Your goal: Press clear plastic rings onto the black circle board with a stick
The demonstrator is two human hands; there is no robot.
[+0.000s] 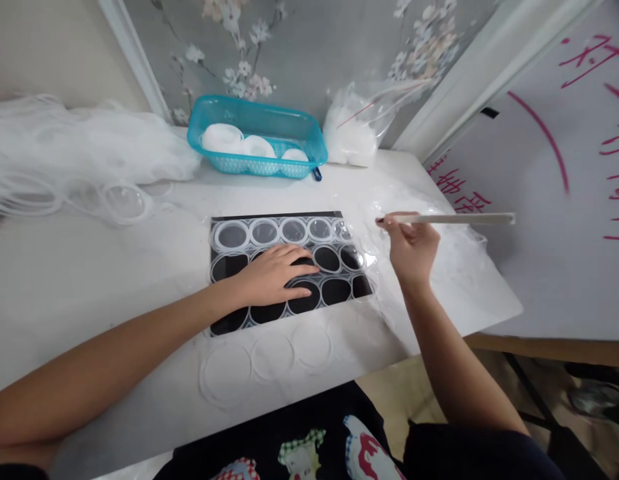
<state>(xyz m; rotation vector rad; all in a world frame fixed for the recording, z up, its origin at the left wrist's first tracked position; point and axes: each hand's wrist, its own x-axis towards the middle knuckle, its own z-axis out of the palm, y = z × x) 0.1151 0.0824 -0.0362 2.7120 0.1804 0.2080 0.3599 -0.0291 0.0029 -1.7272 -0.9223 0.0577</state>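
Centrally, a flat black rectangular panel (336, 291) lies on the white tabletop (139, 280), overlaid with rows of whitish translucent rings (232, 247); the bands of the top row look the broadest and whitest. The left hand (276, 273) rests palm down across the panel, its fingers extended and spread toward the right edge, the grip open and holding nothing. To the right, the right hand (413, 250) has its grip closed around a slim pale stick (464, 218) with a dark tip; the stick lies nearly level, its tip pointing toward the panel but apart from it. Crumpled clear film (454, 257) lies beside and beyond this hand. Faint clear circles (272, 357) show on the tabletop just below the panel's near edge. Behind stands a turquoise plastic basket (224, 164) containing round white pieces (222, 139), with a transparent plastic bag (354, 137) of white contents beside it. A heap of translucent rings (89, 150) occupies the far left.
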